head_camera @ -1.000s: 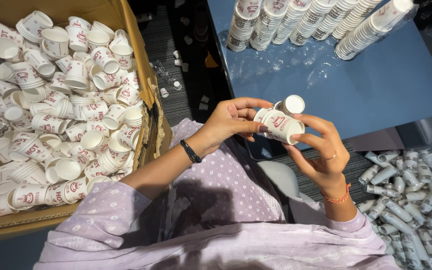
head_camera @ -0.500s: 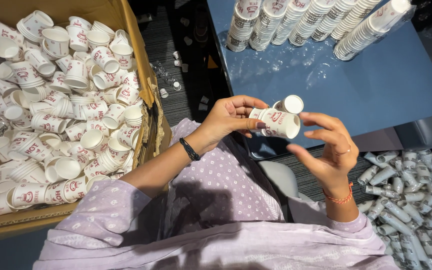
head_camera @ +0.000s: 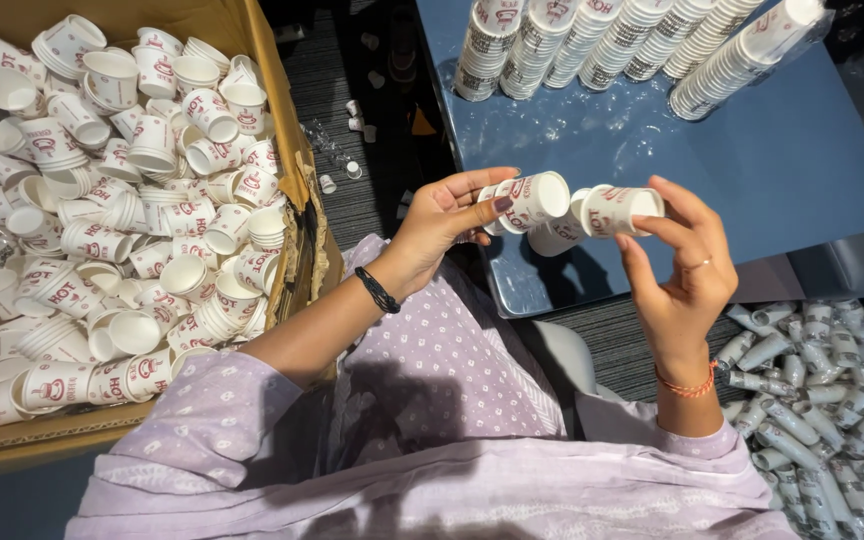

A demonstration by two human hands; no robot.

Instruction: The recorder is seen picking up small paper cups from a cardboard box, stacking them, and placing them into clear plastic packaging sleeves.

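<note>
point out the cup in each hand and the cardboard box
left-hand cup [head_camera: 530,200], head view, on its printed side wall
right-hand cup [head_camera: 622,208], head view, on its side wall
cardboard box [head_camera: 304,185], head view, on its right wall's edge

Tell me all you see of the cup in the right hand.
The small paper cup is white with red print on its wall and looks like thin coated paper. It lies on its side in the air above the near edge of the blue table, one round end facing right. The right hand pinches it with thumb below and fingers above. Its left end meets other cups held by the left hand.
</note>
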